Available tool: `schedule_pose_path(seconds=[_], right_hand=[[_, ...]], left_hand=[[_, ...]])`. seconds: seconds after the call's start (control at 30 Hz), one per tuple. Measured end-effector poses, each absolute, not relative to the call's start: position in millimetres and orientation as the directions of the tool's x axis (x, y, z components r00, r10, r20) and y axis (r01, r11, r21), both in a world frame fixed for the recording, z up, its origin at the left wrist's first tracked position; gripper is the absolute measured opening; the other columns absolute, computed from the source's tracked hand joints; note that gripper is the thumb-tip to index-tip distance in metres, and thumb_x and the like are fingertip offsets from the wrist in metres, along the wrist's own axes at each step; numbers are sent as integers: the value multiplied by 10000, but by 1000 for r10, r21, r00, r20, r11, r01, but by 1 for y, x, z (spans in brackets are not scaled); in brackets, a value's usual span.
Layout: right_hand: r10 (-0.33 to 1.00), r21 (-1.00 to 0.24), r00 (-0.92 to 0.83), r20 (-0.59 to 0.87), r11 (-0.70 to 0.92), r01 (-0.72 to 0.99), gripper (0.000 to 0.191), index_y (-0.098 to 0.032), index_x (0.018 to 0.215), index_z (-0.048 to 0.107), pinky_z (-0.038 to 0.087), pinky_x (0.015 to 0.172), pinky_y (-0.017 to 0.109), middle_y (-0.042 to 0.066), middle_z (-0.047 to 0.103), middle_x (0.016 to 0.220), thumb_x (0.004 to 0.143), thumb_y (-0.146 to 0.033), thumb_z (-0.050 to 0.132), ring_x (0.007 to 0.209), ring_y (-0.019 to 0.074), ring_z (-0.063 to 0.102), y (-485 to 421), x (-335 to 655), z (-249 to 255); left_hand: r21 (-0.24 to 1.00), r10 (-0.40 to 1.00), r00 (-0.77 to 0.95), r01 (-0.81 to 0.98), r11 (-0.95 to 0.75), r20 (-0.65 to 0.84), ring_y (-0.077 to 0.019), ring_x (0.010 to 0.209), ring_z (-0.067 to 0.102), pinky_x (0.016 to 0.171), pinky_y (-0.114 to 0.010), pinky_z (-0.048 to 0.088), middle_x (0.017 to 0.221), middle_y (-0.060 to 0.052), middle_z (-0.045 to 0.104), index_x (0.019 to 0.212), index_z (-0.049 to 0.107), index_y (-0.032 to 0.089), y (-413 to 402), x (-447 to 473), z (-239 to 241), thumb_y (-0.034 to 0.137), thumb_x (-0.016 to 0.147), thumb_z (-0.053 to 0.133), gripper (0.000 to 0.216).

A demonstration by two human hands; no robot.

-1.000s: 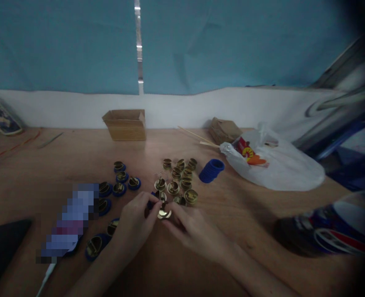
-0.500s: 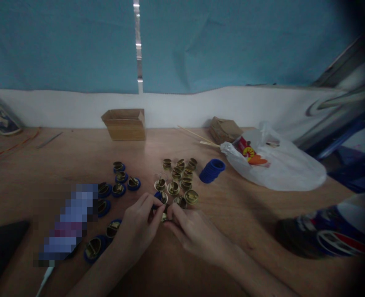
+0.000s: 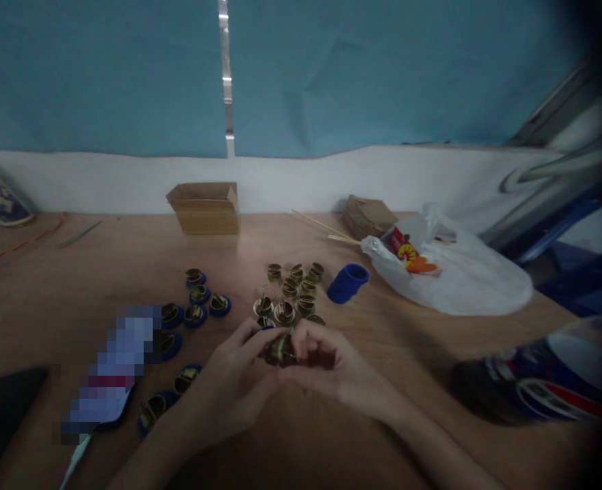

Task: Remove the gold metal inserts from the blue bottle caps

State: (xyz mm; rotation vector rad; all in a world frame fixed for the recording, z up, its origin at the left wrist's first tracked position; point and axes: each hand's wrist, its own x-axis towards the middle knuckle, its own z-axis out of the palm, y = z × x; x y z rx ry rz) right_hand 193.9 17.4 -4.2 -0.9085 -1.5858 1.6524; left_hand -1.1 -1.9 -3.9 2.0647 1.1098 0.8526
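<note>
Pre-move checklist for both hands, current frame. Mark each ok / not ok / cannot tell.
1. Workpiece gripped: ok. The brass-coloured piece is between the fingers of the left hand and right hand.
2. Blue ring on the held piece: cannot tell; fingers hide much of it.
3. Stack of blue rings unobstructed: ok, leaning but uncovered.
4. Left forearm clear of the blue-ringed pieces: cannot tell; it overlaps the nearest in view.
5. Phone well away from those pieces: not ok, it lies close beside them.
6. Bottle clear of the right hand: ok, well apart.
</note>
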Motion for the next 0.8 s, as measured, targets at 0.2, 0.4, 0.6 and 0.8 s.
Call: schedule_pose_path(seconds=[0.2,0.4,0.6,0.8], right_hand=[[795,-989,-600,-93,-144,-38,214,-200,783,503,384,558,239,-29,553,712,828,-338,660,606,96,502,17,193,2],[810,-993,-586,-14,56,100,190,-190,735,566,331,560,251,-24,521,684,888,-300,554,616,106,448,16,194,-5],[853,-945,-520,52,210,250,249,-200,624,437,287,531,248,-37,450,640,838,-222,562,593,110,402,14,192,-13],[896,-980,-439,66,140,139,397,-215,661,438,387,558,264,-32,482,566,977,-436,346,542,125,478,25,196,2]], left_hand=[[789,850,474,421,-448,230,-178,850,581,739,-289,482,950,-21,558,1130,580,264,2,-4,-12,126,800,654,365],[764,857,460,459,-453,232,-179,841,584,728,-293,481,961,-27,560,1104,574,248,2,-3,-13,113,792,656,350],[734,846,475,480,-481,243,-216,948,593,762,-304,493,1108,-68,580,1175,520,263,-5,1,-11,100,805,597,411],[739,898,305,514,-436,318,-220,924,587,762,-308,480,1021,-70,609,1091,547,217,-1,-1,-7,165,855,544,242]])
